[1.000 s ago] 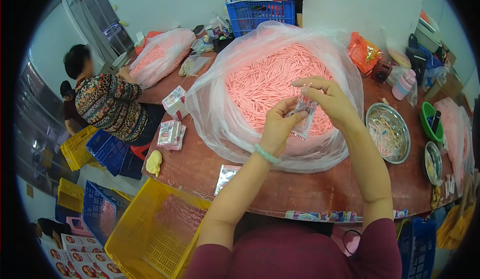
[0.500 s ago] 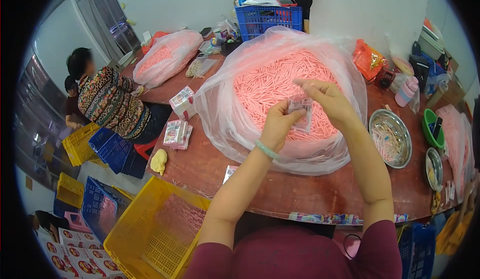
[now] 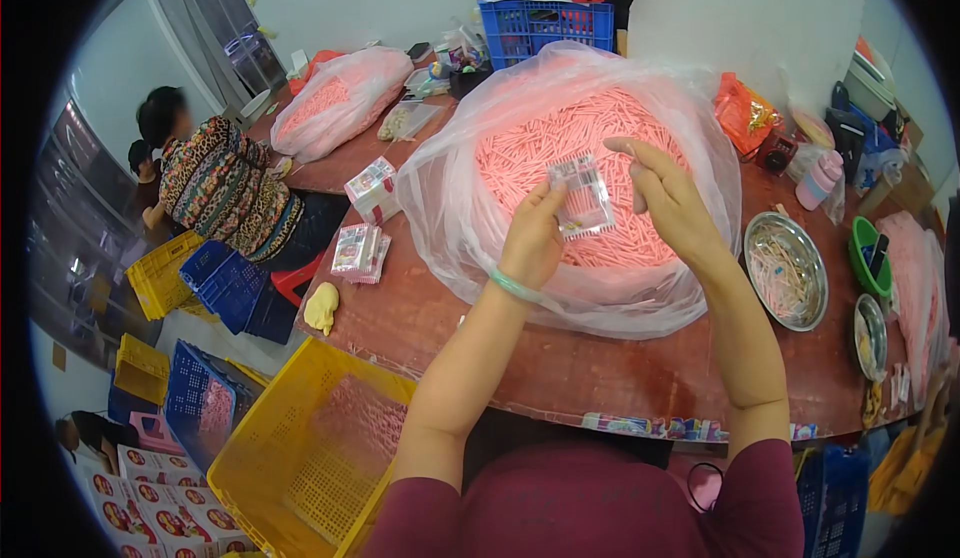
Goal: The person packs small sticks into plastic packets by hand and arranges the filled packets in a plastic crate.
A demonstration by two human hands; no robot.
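My left hand (image 3: 535, 236) pinches a small clear packet (image 3: 580, 198) with printing on it by its left edge, above a large open plastic bag (image 3: 430, 198) full of pink sticks (image 3: 630, 123). To the packet's right is my right hand (image 3: 668, 198), apart from it, thumb and fingers spread with nothing between them. What lies inside the packet is too small to make out. Left of the big bag, stacks of similar printed packets (image 3: 358, 251) rest on the red-brown table (image 3: 570, 383).
A metal bowl (image 3: 785, 270) of sticks and a green basket (image 3: 870, 253) stand at right. Below the table's left edge is a yellow crate (image 3: 300, 458). Another person (image 3: 220, 188) sits at far left near a second bag of pink sticks (image 3: 335, 103). A pink bottle (image 3: 820, 178) stands back right.
My right hand has come away from the packet and moved to the right. My left hand has shifted left with the packet, which now faces me more fully.
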